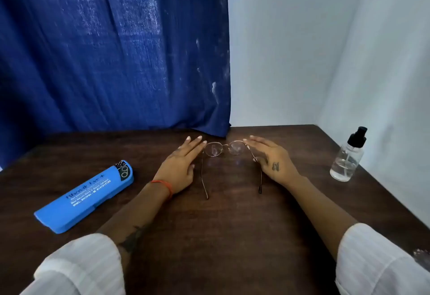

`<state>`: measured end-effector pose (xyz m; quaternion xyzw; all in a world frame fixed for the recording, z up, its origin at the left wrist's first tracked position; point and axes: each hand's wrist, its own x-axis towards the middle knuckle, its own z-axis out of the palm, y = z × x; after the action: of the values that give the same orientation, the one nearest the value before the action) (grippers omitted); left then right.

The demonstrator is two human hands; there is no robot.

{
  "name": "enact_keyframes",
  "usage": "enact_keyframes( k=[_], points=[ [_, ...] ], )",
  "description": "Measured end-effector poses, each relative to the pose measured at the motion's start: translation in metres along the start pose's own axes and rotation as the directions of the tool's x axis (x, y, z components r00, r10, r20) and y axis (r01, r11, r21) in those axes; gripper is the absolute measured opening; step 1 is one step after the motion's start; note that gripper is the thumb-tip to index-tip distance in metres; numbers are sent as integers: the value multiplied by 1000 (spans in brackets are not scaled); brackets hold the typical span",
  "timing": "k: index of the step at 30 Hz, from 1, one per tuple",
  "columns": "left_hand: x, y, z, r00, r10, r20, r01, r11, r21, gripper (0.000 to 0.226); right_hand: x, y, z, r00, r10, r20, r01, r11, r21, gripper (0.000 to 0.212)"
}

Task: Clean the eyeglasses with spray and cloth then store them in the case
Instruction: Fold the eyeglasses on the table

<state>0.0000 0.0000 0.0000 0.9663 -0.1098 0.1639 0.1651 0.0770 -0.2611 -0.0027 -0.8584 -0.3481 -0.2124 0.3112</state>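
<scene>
A: Glasses (224,149) on the counter (232,236) at twelve o'clock, temples unfolded, pointing back at six, lens bar running nine to three.

B: Hands?

A: Left hand (180,166) at nine of the frame, right hand (272,162) at three, both flat and open, fingertips just at the hinges, gripping nothing. Equally near.

B: Containers?

A: Case (86,197) at eight, lid down, contents hidden. Bottle (347,157) at three, clear liquid low inside. No cloth visible.

Head camera looks forward and down, close over the table (232,224).
</scene>
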Motion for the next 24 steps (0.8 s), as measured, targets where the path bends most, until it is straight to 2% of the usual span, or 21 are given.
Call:
enact_keyframes(
  k=[4,8,11,15,17,20,24],
  points=[
    [1,10,8,999,-32,-35,30,997,-74,43,4,-3,11,997,-11,-71,9,999,-36,27],
    [-1,20,8,974,-66,-216,36,990,-139,28,5,-4,10,990,66,-128,-55,994,90,21],
    [-4,27,3,961,-85,-262,35,981,-191,26,3,-9,5,977,110,-180,-93,991,99,18],
    [-10,42,-1,940,-76,-333,-7,970,-242,18,-12,-22,-10,942,262,-208,-225,957,185,13],
    [-18,49,-2,942,-82,-326,-17,957,-290,16,-25,-30,-18,926,317,-205,-274,938,214,11],
    [-34,61,-2,950,-130,-284,7,918,-396,15,-52,-43,-27,893,435,-117,-375,862,342,11],
    [-63,79,-1,962,-185,-202,54,852,-521,16,-88,-58,-34,858,511,-58,-445,795,412,13]
  ],
)
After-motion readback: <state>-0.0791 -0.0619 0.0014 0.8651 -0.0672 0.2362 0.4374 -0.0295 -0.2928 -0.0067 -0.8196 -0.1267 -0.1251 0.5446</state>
